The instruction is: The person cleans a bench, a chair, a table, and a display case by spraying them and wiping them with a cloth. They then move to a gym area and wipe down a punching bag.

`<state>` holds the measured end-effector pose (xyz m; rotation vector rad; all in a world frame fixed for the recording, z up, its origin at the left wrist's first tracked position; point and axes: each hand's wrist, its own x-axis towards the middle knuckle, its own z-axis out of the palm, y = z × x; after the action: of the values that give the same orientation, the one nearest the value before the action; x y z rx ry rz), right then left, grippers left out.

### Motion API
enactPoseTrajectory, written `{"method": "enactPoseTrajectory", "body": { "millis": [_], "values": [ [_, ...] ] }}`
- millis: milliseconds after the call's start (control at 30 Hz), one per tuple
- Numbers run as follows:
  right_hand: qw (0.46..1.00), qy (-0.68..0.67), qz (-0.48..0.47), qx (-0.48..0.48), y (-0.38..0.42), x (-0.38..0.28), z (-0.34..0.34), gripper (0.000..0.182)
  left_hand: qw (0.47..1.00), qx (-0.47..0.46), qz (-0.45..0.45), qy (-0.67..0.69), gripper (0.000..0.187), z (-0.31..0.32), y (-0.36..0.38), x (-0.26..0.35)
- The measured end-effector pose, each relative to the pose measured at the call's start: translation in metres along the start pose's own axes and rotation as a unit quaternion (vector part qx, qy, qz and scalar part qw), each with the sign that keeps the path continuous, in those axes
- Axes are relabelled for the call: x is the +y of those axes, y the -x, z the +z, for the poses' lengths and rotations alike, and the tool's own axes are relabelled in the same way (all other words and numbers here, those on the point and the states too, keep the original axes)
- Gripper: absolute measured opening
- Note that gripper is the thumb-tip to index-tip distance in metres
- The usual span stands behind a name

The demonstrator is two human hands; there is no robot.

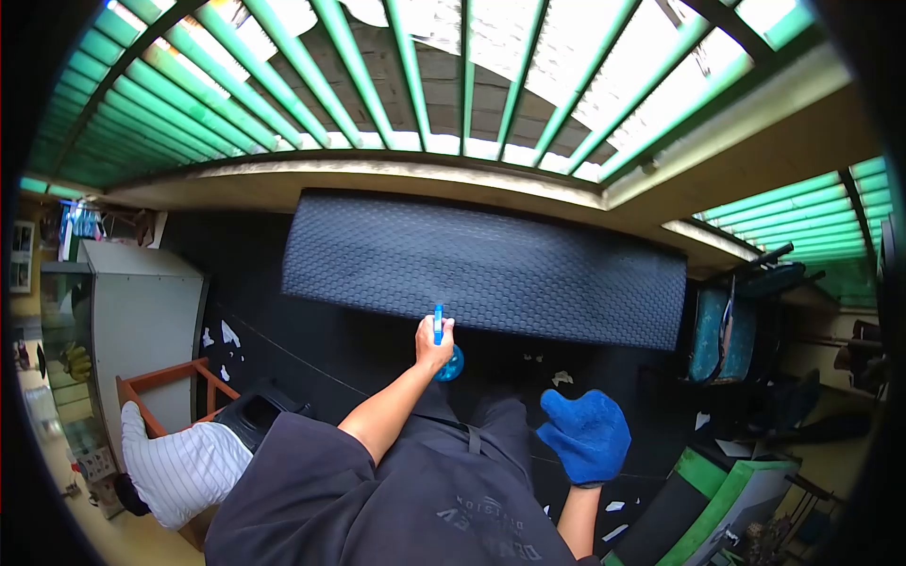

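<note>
My left hand [435,341] is wrapped round the neck of a blue spray bottle [450,364], whose blue and white nozzle points toward the dark textured bench [481,264]. The bottle is at the bench's near edge. My right hand [585,437] is inside a blue mitt, raised to the right of my body and apart from the bench. The mitt's thumb part stands off from the rest; the fingers inside are hidden.
Green bars [462,85] and a ledge run behind the bench. A grey cabinet [146,274] and wooden frame [156,379] are at the left, near a striped white cloth item [184,472]. A teal chair [722,335] stands right. White scraps lie on the black floor [269,330].
</note>
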<state>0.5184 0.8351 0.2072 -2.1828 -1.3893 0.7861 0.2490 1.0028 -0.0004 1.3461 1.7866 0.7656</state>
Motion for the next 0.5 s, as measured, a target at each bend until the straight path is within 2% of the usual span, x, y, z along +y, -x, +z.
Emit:
{"method": "enactPoseTrajectory", "body": {
  "millis": [67, 167, 233, 300, 333, 467, 500],
  "values": [
    [1.0, 0.005, -0.018, -0.013, -0.004, -0.022, 0.022, 0.019, 0.999, 0.005, -0.03, -0.035, 0.025, -0.025, -0.01, -0.02],
    [0.998, 0.011, -0.045, -0.034, -0.01, -0.044, 0.045, 0.02, 0.997, 0.078, -0.018, 0.003, 0.026, -0.062, -0.023, -0.037],
    [0.997, 0.014, -0.063, -0.048, -0.014, -0.057, 0.06, 0.02, 0.995, 0.096, -0.024, 0.006, 0.028, -0.087, -0.033, -0.048],
    [0.995, 0.015, -0.083, -0.062, -0.019, -0.067, 0.073, 0.021, 0.994, 0.035, -0.105, 0.014, 0.03, -0.11, -0.04, -0.062],
    [0.993, 0.015, -0.091, -0.072, -0.021, -0.072, 0.081, 0.021, 0.992, 0.057, -0.107, -0.019, 0.033, -0.119, -0.045, -0.071],
    [0.987, 0.018, -0.119, -0.105, -0.029, -0.081, 0.099, 0.023, 0.987, 0.062, -0.146, 0.01, 0.032, -0.145, -0.055, -0.093],
    [0.986, 0.019, -0.124, -0.113, -0.03, -0.083, 0.102, 0.023, 0.988, 0.101, -0.116, 0.026, 0.032, -0.147, -0.058, -0.096]
  ]
}}
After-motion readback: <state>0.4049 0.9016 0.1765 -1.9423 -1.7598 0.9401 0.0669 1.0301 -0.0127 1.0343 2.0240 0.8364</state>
